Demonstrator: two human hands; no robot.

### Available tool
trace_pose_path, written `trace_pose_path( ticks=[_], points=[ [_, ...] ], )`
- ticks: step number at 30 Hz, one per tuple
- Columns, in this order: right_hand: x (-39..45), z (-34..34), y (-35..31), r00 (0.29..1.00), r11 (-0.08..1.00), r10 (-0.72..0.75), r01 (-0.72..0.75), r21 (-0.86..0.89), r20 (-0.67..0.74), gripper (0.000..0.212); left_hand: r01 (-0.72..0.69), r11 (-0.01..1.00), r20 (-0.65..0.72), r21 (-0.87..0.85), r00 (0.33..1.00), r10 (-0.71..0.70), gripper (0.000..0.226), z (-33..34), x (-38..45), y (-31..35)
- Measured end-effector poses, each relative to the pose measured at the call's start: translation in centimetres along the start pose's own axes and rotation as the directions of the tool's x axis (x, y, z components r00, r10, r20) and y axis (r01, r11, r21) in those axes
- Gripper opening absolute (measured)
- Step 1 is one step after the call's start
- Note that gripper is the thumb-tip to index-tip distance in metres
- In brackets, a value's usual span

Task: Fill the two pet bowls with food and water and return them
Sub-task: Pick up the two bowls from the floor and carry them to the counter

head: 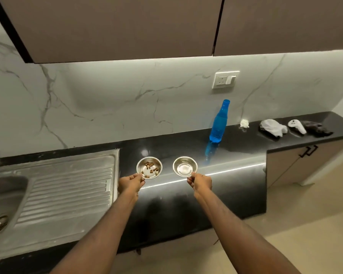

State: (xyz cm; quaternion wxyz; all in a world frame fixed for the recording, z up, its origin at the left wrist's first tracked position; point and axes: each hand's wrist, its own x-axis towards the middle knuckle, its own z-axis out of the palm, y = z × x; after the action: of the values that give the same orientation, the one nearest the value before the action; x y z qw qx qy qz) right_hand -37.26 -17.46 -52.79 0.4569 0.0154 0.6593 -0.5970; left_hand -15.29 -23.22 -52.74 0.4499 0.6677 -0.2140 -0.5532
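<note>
Two small steel bowls sit side by side on the black countertop (pixel 226 175). The left bowl (pixel 149 167) holds several brown kibble pieces. The right bowl (pixel 185 166) looks shiny inside; whether it holds water I cannot tell. My left hand (pixel 131 183) pinches the near rim of the left bowl. My right hand (pixel 200 183) pinches the near rim of the right bowl. A blue plastic bottle (pixel 219 123) stands upright behind and to the right of the bowls, near the wall.
A steel sink with a ribbed drainboard (pixel 67 186) lies left of the bowls. At the far right of the counter lie a crumpled tissue (pixel 244 123), a white bag (pixel 273 127), a white controller (pixel 297 125) and a dark cloth (pixel 316 129). Brown wall cabinets (pixel 127 26) hang overhead.
</note>
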Motion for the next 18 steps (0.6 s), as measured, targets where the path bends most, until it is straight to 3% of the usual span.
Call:
trace_pose_path(
  ticks=[7, 10, 18],
  points=[
    [6.9, 1.9, 1.1, 0.997, 0.993, 0.072, -0.068, -0.100, 0.041, 0.005, 0.072, 0.997, -0.110, -0.039, 0.991, -0.076, 0.029, 3.3, 4.2, -4.0],
    [8.7, 2.3, 1.7, 0.992, 0.983, 0.112, -0.103, -0.155, 0.051, 0.020, 0.109, 0.994, -0.153, -0.016, 0.982, -0.110, 0.029, 3.9, 5.0, -5.6],
    [11.2, 2.6, 2.8, 0.988, 0.965, 0.140, -0.122, -0.234, 0.065, 0.007, 0.158, 0.987, -0.224, 0.005, 0.963, -0.153, 0.036, 5.1, 6.1, -8.0]
  ],
)
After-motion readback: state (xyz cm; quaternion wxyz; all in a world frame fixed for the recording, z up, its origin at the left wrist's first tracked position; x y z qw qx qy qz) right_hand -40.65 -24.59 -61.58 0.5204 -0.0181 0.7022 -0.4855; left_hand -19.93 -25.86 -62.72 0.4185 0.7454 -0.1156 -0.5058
